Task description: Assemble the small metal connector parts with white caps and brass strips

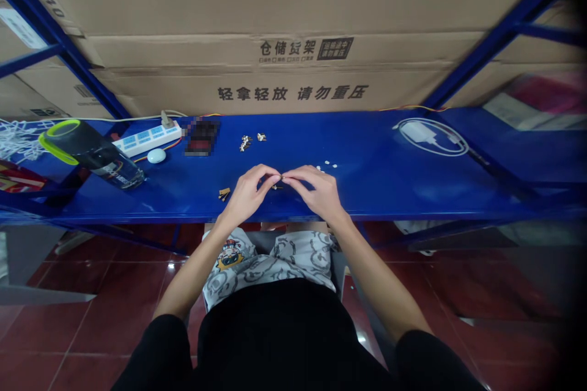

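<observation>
My left hand (251,190) and my right hand (317,188) meet fingertip to fingertip just above the front part of the blue shelf. Both are closed in a pinch around a tiny brownish piece (281,177), mostly hidden by the fingers and too small to name. Below the fingertips lies another small dark and white piece (276,187). Several brass-coloured bits (224,193) rest left of my left hand. Small white pieces (327,163) lie beyond my right hand. Farther back sit a cluster of white-and-brown parts (245,143) and a smaller cluster (261,137).
On the left of the blue shelf (376,195) are a dark bottle with a lime-green loop (103,156), a power strip (149,138), a white rounded object (156,156) and a blurred dark item (202,137). A white charger with coiled cable (419,132) lies right. Cardboard (293,0) stands behind.
</observation>
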`<state>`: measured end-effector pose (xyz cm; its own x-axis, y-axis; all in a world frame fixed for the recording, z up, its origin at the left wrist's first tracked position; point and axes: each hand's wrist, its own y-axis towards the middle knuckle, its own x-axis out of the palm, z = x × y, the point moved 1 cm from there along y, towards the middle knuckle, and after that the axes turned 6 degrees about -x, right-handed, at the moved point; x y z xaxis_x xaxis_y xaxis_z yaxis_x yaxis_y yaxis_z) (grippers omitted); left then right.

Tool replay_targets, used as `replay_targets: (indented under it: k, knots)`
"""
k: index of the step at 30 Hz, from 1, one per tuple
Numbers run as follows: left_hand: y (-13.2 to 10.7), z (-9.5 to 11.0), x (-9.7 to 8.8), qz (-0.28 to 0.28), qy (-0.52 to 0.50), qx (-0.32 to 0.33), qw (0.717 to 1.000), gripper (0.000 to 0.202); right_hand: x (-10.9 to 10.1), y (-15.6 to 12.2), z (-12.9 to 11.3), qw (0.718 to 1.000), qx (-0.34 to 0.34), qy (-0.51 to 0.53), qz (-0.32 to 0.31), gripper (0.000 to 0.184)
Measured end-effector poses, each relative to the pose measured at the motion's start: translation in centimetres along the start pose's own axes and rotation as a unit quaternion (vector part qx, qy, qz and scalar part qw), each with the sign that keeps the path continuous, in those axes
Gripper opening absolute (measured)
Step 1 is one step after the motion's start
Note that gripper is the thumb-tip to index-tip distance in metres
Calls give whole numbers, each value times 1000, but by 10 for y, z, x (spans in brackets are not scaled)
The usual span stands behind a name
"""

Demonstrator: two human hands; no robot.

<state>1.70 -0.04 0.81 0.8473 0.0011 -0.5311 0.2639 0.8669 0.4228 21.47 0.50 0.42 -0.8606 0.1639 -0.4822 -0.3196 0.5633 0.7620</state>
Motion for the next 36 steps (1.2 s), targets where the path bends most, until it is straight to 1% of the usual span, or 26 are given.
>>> replay_targets:
  k: [2, 4, 8, 10, 13, 16, 19, 23, 26, 29, 31, 33, 36]
  knots:
    - [0, -1, 0, 0, -2, 10, 1000, 18, 1, 0, 1, 1000, -23, 8, -4, 11]
    - [0, -2, 0, 3, -2, 13, 1000, 19, 2, 0, 2, 1000, -19, 22, -7, 10]
    - [-1, -3, 1, 11, 13, 23, 1000, 20, 1, 1, 6, 996, 58, 63, 6, 11]
    - [-1, -4, 2, 16, 27, 29, 999, 19, 0, 2, 6, 995, 78, 63, -8, 13]
    - [-2, -4, 2, 13, 60, 41, 997, 17, -1, 3, 4, 995, 59, 64, -47, 17]
    - [-2, -3, 4, 8, 79, 48, 996, 14, -1, 4, 2, 994, 56, 78, -55, 14]
    - [-2, -3, 5, 18, 70, 42, 997, 11, 0, 3, 4, 992, 75, 83, -65, 9]
    - [-1, -4, 5, 25, 64, 31, 997, 11, 1, 2, 7, 989, 93, 87, -74, 9]
    - [0, -5, 4, 33, 46, 20, 998, 10, 1, 3, 7, 987, 106, 95, -75, 13]
    - [0, -6, 3, 43, 24, -1, 999, 10, 2, 3, 8, 984, 125, 104, -75, 21]
    - [1, -7, 3, 45, 18, -16, 999, 11, 3, 3, 10, 982, 138, 95, -86, 25]
    - [1, -8, 3, 46, 28, -23, 998, 11, 5, 3, 12, 982, 140, 68, -104, 23]
    - [1, -11, 4, 50, 65, -17, 997, 11, 6, 2, 14, 985, 108, 9, -131, 15]
